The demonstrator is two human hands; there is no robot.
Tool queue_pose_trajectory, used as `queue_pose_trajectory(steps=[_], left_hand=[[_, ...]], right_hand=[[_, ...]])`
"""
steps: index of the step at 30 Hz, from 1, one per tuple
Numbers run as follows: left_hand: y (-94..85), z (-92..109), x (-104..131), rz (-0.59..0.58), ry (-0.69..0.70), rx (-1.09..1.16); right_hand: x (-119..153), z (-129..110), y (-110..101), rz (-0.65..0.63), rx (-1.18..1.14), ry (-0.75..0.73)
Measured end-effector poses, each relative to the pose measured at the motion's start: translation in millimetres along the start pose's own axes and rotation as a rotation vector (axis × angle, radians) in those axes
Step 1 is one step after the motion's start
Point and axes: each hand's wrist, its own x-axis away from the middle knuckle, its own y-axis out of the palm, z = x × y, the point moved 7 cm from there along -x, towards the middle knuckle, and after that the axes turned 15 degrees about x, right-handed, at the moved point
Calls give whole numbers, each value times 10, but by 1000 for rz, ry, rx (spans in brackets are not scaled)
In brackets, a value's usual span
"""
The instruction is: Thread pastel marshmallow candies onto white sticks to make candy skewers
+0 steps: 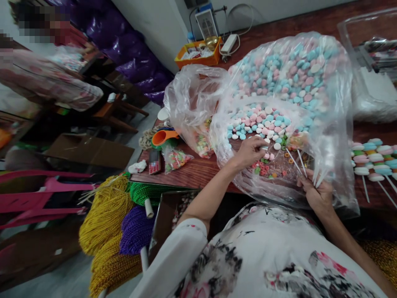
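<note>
My left hand is closed over the loose pieces, fingertips pinched at a white candy-like disc. Pink, blue and white discs spread from a clear plastic bag. Nearer to me lie small red rings and a few green rings. Several white sticks are gripped in my right hand, at the right side of the plastic. Some sticks fan forward toward the pile; others stand up against the bag. Farther right, finished-looking sticks of stacked pastel discs lie on the wooden table.
Left of the pile are a second plastic bag, a small bag of colored rings and an orange scoop. An orange basket stands behind. Yellow cord bundles hang below the table's left edge. Another person sits far left.
</note>
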Motion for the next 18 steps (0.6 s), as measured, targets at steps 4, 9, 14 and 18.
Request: queue_pose_trajectory(steps=[4,9,14,18], left_hand=[[40,-3,329,176,-221,698],[111,97,521,302,-342,1021],[127,148,539,452,-341,1205],[213,151,547,447,-359,1299]], right_hand=[[65,-330,-92,8,73,-177],[117,-800,-113,-43,246,-498],[182,-1025,-121,-25,323,-662],[262,-1083,-114,-38,341,-689]])
